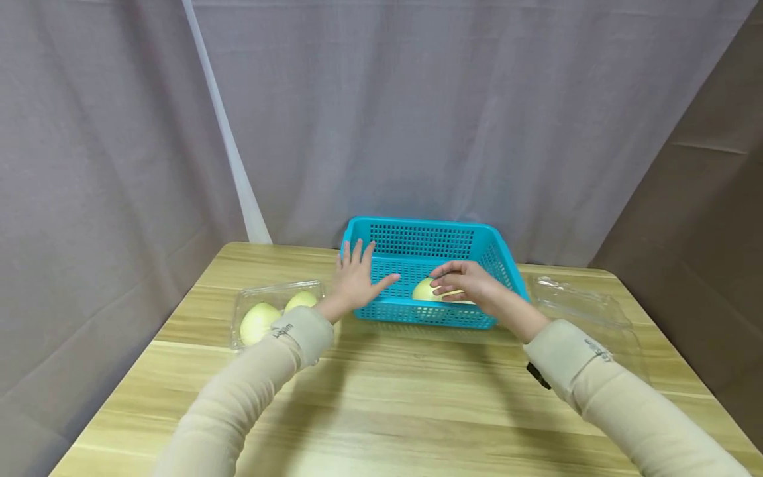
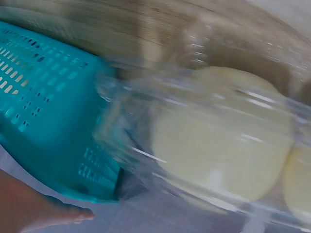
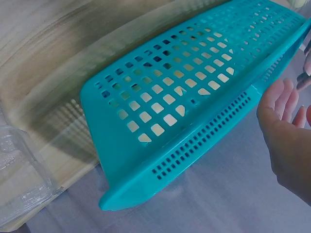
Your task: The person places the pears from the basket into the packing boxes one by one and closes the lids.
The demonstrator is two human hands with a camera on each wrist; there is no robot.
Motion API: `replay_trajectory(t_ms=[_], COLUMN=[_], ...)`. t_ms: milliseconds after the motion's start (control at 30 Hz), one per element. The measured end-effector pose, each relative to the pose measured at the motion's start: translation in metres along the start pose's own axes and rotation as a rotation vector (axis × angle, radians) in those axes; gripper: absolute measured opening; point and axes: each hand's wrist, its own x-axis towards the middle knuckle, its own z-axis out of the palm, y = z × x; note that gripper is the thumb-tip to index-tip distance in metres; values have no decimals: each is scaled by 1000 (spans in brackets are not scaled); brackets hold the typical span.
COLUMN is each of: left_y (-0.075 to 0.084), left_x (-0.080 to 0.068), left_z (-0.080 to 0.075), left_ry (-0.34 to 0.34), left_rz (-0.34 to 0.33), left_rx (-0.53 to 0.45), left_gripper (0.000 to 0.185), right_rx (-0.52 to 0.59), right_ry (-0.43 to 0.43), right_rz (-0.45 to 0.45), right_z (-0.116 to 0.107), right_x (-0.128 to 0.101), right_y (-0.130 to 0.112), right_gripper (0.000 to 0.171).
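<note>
Teal basket (image 1: 424,246) set at the table's (image 1: 381,397) far edge — long axis crosswise, pale fruit (image 1: 426,289) grasped inside by right hand (image 1: 467,283), left hand (image 1: 356,281) spread flat at its left rim.

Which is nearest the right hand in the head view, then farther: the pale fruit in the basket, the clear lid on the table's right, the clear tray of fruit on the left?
1. Pale fruit, in the turquoise basket, under the right hand.
2. Clear lid, on the table to the right.
3. Clear tray of fruit, far left, beyond the left hand.
</note>
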Motion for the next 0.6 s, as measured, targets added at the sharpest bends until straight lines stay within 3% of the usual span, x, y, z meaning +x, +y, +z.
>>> replay_trajectory(t_ms=[200,367,533,600], left_y=[7,9,7,0], left_x=[7,7,8,15], left_z=[9,13,17,26], left_ry=[31,8,-23,-22], left_rz=[-23,-70,-103,-98], left_rx=[3,22,47,69], left_gripper=[93,95,97,100], right_rx=[21,-20,-72,-104], right_ry=[-22,29,48,55], right_rz=[-37,11,9,-3], right_z=[-7,-7,-4,-3], right_x=[0,3,7,9], right_y=[0,1,0,0], right_gripper=[35,34,33,31])
